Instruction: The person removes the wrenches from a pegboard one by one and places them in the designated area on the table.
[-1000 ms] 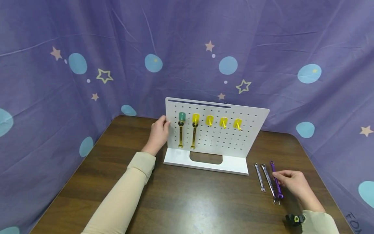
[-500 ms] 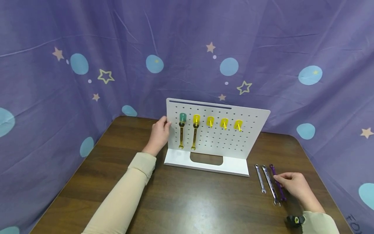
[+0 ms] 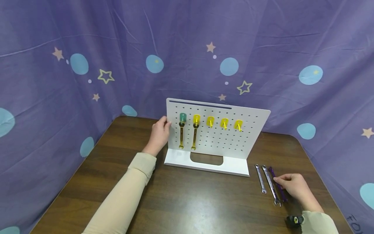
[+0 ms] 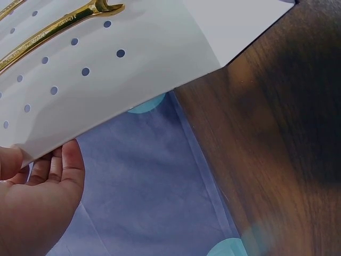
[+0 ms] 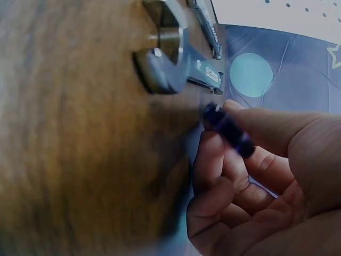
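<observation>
My left hand (image 3: 159, 135) grips the left edge of a white pegboard stand (image 3: 222, 139); in the left wrist view the thumb lies on the front and the fingers are behind. At the right of the table, my right hand (image 3: 295, 185) pinches a purple combination wrench (image 3: 281, 191) between thumb and fingers. The right wrist view shows this purple wrench (image 5: 229, 129) nearly end-on and blurred. Just left of it lie a larger silver wrench (image 3: 270, 183) and a smaller silver wrench (image 3: 260, 178). Whether the purple wrench touches the table I cannot tell.
Two gold wrenches hang on the board: one gold wrench (image 3: 181, 136) from a green hook (image 3: 182, 117), another gold wrench (image 3: 194, 138) from a yellow hook (image 3: 196, 118). Several bare yellow hooks (image 3: 224, 123) follow to the right. A purple curtain (image 3: 187, 48) surrounds the wooden table (image 3: 181, 201).
The purple wrench has shifted slightly towards me and turned in my right fingers, its open end now edge-on. My left hand keeps its hold on the board.
</observation>
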A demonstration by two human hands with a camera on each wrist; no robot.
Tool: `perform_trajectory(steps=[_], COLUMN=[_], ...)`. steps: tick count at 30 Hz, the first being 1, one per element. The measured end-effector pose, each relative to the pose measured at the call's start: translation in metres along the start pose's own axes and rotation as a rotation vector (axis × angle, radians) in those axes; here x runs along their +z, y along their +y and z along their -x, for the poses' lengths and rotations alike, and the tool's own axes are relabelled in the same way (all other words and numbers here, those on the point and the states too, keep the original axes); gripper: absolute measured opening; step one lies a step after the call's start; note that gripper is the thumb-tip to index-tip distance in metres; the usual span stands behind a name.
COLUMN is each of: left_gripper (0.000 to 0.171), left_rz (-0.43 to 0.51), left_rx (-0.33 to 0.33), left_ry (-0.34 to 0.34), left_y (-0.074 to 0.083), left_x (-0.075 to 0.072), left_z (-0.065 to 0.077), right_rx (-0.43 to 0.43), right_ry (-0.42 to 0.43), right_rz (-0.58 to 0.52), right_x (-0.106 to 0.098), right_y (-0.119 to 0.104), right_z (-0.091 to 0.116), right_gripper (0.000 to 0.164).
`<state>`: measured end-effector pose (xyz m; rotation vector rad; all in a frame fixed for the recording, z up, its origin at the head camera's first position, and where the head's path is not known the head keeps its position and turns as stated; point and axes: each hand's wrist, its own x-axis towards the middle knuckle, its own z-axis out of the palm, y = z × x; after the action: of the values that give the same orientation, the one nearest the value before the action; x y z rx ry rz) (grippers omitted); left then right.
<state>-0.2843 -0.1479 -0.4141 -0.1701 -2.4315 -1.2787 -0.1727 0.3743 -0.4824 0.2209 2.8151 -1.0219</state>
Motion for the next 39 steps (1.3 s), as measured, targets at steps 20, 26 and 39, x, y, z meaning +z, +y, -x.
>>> perform_trajectory(steps=[20,26,39], left_gripper=[0.013,0.012,0.012], left_rz=[-0.003,-0.007,-0.010], left_rx=[0.002,0.006,0.012], left_ry=[0.005,0.004,0.006], left_y=[0.000,0.001,0.002], left_x=[-0.001,0.000,0.000], left_z=[0.000,0.000,0.000], right_rx=[0.015,0.018,-0.071], right_ry=[0.092,0.146,0.240], right_rz=[0.091,0.083,-0.113], right_x=[0.001,0.001,0.006], right_y=[0.003,0.006,-0.004], right_z=[-0.002,0.001,0.005], right_gripper=[0.030,0.030,0.040])
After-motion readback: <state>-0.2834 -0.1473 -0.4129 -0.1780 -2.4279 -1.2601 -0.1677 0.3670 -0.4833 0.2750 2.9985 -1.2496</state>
